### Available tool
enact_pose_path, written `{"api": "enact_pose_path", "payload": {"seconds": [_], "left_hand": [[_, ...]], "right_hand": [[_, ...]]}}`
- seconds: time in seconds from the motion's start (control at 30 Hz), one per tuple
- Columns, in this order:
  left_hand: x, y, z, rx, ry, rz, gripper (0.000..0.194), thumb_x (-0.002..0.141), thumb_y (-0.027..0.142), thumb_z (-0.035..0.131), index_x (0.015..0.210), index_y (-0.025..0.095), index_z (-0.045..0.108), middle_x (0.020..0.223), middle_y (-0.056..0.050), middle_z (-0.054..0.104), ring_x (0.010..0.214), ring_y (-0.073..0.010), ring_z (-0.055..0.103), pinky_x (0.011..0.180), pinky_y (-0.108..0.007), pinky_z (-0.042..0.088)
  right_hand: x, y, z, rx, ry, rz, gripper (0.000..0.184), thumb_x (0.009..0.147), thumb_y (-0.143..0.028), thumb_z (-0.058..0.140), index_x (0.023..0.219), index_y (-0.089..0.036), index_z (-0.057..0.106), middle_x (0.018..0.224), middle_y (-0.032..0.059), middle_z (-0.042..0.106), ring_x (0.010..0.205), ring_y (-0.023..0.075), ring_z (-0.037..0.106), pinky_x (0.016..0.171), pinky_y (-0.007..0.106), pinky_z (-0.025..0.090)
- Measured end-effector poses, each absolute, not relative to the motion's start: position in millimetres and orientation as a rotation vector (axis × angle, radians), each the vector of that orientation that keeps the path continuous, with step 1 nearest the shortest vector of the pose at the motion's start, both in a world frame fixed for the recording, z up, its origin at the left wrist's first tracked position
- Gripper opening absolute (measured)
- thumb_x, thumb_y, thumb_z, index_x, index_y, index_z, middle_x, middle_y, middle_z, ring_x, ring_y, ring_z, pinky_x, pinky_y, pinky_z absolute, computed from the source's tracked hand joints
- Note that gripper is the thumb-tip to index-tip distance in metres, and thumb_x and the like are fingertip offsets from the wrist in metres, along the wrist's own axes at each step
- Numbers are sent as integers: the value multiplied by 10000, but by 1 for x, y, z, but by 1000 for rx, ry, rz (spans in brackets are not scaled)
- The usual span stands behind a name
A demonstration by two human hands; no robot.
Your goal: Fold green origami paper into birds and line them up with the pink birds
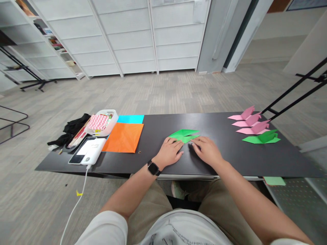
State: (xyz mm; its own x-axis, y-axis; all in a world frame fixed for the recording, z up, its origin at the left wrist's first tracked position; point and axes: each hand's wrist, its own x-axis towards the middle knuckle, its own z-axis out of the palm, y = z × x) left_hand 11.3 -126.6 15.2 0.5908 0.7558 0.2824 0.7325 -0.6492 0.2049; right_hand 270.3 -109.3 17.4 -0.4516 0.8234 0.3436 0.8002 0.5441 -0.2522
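A green sheet of paper (184,134), folded into a pointed shape with two long tips toward the right, lies on the dark table in front of me. Flat on its lower left edge rest the fingers of my left hand (170,151), outstretched, with the thumb apart. My right hand (206,149) is at the paper's lower right tip, its fingertips touching there and the thumb held slightly away from them. Part of the near edge is hidden beneath my fingers. A watch (153,167) is on my left wrist.
Folded pink paper birds (252,128) and a green one (262,137) stand in a row at the right. Left are orange paper (124,137), blue paper (130,119), a white basket (112,122), a phone (79,154) and a white cabled device (94,151). The table's near edge (189,175) borders my lap.
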Motion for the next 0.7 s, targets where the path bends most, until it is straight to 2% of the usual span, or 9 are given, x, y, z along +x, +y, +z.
{"api": "enact_pose_path", "payload": {"seconds": [0.1,0.23,0.5,0.7], "left_hand": [[12,-127,16,2761,1285,508,484,1069,453,556,1495,229,610,1479,-93,685,1303,-296,589,1202,-509,357],[13,-128,15,2774,1318,506,474,1085,445,530,1485,205,614,1476,-90,689,1282,-296,590,1161,-494,380],[11,-129,14,2684,1551,523,361,1112,397,476,1333,241,715,1332,-86,766,1124,-281,634,934,-465,465],[-5,-125,12,2597,1649,573,301,1091,360,528,1230,245,768,1209,-45,814,958,-256,647,872,-422,503]], "right_hand": [[251,-111,8,-1273,-2393,70,382,1035,-280,539,1352,-250,752,1273,108,746,1175,302,644,1034,474,519],[240,-108,-6,-1288,-2398,52,357,1035,-273,544,1305,-252,775,1273,114,735,1182,313,626,1010,486,516],[243,-106,-15,-1278,-2370,43,342,1018,-271,571,1277,-280,793,1268,105,729,1163,304,628,1001,482,512],[242,-108,-12,-1295,-2361,30,336,1032,-270,548,1262,-271,794,1263,104,731,1155,300,630,991,472,513]]}}
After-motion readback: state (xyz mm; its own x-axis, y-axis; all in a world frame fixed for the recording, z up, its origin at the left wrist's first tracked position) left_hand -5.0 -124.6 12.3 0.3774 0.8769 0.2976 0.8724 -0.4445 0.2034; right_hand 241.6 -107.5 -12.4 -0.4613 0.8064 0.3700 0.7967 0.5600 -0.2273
